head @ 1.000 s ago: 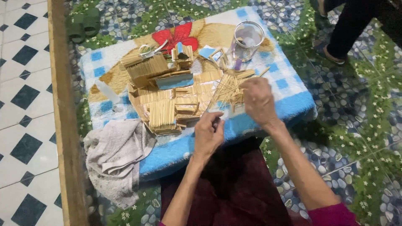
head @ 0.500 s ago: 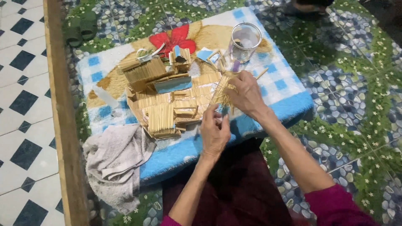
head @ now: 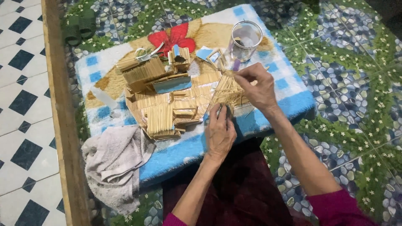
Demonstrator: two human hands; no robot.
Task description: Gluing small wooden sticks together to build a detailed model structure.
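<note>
Stick bundle [head: 228, 90]: thin pale wooden slivers, fanned, pinched by right hand [head: 259, 86].

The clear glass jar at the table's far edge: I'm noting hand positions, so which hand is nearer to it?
Right hand, just below the clear glass jar. Left hand sits farther toward the body.

Bundle of thin sticks [head: 228, 90]: pale straw-coloured, slender, many gathered side by side into fan-like sheaf. Narrow at far end, spread wide at near end. Pose: tilted, laid over edge of flat stick panels, near end resting on blue-and-white cloth. Far tip pinched, near end steadied at lower edge. A few loose sticks seen straying from right side of sheaf. Individual sticks too fine to be counted.
</note>
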